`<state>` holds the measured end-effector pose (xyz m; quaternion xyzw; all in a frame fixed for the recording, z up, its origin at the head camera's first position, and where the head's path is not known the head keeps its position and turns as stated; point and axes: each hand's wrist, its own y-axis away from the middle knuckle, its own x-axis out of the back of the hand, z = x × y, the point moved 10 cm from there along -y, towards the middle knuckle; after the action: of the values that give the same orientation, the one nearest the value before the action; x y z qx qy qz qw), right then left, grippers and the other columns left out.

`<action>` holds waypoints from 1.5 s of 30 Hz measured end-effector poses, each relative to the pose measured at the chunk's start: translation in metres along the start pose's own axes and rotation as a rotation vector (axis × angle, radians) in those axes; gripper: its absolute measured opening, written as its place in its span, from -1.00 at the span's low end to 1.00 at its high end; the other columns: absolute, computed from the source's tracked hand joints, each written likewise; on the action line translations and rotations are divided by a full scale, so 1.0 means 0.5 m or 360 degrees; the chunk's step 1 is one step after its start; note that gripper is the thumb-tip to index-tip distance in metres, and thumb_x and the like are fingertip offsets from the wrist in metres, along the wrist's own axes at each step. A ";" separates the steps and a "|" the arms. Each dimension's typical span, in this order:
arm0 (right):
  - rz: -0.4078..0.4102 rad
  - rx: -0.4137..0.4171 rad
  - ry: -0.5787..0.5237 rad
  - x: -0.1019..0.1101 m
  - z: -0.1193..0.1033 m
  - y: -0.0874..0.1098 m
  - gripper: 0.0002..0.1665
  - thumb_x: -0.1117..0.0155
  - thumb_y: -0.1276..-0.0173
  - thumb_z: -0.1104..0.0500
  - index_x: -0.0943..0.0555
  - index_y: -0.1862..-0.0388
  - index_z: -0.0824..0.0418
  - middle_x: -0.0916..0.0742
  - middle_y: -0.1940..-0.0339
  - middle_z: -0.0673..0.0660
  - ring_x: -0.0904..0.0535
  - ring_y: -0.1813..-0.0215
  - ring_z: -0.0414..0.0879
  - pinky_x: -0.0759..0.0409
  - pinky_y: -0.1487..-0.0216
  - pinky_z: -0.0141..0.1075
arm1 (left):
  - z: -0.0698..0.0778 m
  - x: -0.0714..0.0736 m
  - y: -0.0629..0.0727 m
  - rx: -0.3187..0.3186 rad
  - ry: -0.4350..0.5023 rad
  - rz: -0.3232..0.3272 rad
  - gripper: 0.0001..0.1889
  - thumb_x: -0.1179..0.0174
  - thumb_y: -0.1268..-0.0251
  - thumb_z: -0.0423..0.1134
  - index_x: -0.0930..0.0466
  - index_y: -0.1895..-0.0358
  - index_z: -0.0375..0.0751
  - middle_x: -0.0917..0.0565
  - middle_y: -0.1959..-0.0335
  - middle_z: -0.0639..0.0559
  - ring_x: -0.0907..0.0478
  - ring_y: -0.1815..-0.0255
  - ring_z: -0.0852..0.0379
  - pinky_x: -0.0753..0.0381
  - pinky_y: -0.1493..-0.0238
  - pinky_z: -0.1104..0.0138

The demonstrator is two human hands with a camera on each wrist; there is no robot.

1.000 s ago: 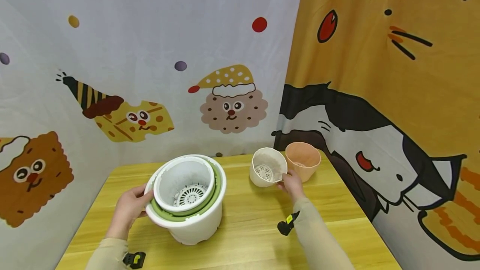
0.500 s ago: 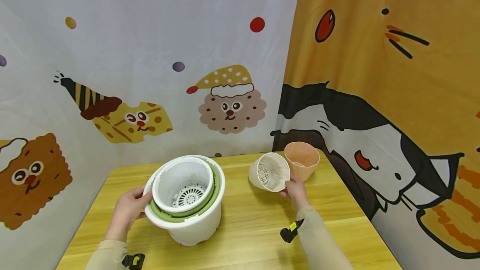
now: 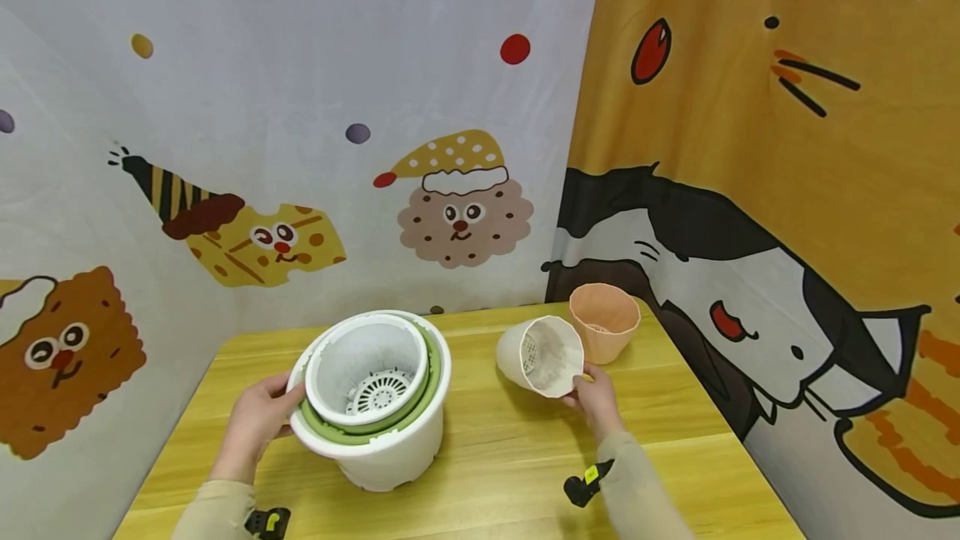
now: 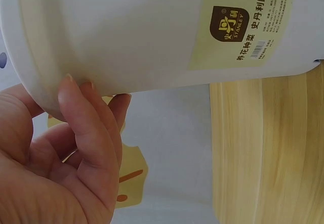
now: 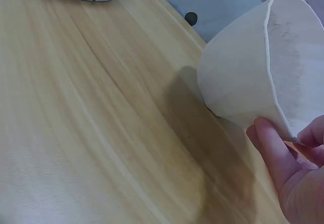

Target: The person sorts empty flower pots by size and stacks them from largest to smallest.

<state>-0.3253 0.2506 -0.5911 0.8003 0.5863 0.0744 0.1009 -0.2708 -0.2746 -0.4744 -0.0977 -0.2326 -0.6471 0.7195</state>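
On the left of the table stands a large white flower pot (image 3: 390, 457) with a green pot (image 3: 433, 390) and a smaller white pot (image 3: 330, 365) nested inside it. My left hand (image 3: 258, 419) pinches its rim at the left; in the left wrist view the fingers lie under the rim, near a printed label (image 4: 248, 27). My right hand (image 3: 596, 401) pinches the rim of a cream flower pot (image 3: 512, 352), thumb inside and fingers outside. That pot is tipped, its mouth facing right and toward me, with a perforated base showing inside.
An orange flower pot (image 3: 611, 344) stands upright at the back right, just behind the cream one. The wooden table (image 3: 502, 473) ends at a pale printed curtain (image 3: 300, 107) behind and an orange one (image 3: 825, 148) on the right.
My right hand has drawn its grip on the cream pot's rim toward me, tilting the pot further from nearly upright onto its side. The left hand and nested pots stay where they were.
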 end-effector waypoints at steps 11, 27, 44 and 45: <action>-0.0023 0.0003 -0.0101 0.004 0.027 0.036 -0.48 0.11 -0.44 0.45 -0.23 -0.35 0.63 -0.61 0.25 0.36 -0.62 0.45 -0.11 -0.73 0.38 -0.31 | 0.005 0.001 0.002 -0.0008 -0.0003 0.0005 -0.35 -0.13 -0.49 -0.04 -0.29 -0.41 -0.49 -0.46 -0.24 -0.47 -0.61 0.20 0.11 -0.73 0.30 0.29; -0.0090 -0.0035 -0.0255 -0.008 0.069 0.100 -0.47 0.11 -0.47 0.46 -0.16 -0.36 0.65 -0.60 0.27 0.34 -0.64 0.43 -0.11 -0.74 0.31 -0.32 | 0.001 0.000 0.004 0.0002 0.0015 0.0001 -0.36 -0.13 -0.49 -0.05 -0.29 -0.41 -0.48 -0.46 -0.23 -0.46 -0.61 0.22 0.13 -0.73 0.29 0.29; -0.0194 -0.0003 -0.0343 -0.041 0.046 0.144 -0.48 0.06 -0.52 0.40 -0.20 -0.38 0.62 -0.65 0.22 0.30 -0.66 0.38 -0.14 -0.73 0.25 -0.34 | 0.001 -0.002 0.000 -0.0009 0.0031 -0.0003 -0.35 -0.11 -0.51 -0.07 -0.26 -0.43 -0.49 -0.43 -0.25 -0.49 -0.62 0.21 0.09 -0.74 0.29 0.28; -0.0193 -0.0002 -0.0350 -0.043 0.042 0.146 -0.49 0.06 -0.52 0.40 -0.21 -0.37 0.62 -0.65 0.23 0.30 -0.66 0.39 -0.15 -0.73 0.25 -0.35 | 0.001 -0.002 -0.001 -0.0010 0.0030 -0.0003 -0.36 -0.11 -0.51 -0.07 -0.26 -0.42 -0.49 -0.44 -0.25 -0.49 -0.62 0.21 0.09 -0.74 0.29 0.28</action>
<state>-0.2596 0.2073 -0.5933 0.7666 0.6191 -0.0197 0.1695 -0.2712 -0.2735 -0.4746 -0.0936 -0.2237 -0.6494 0.7208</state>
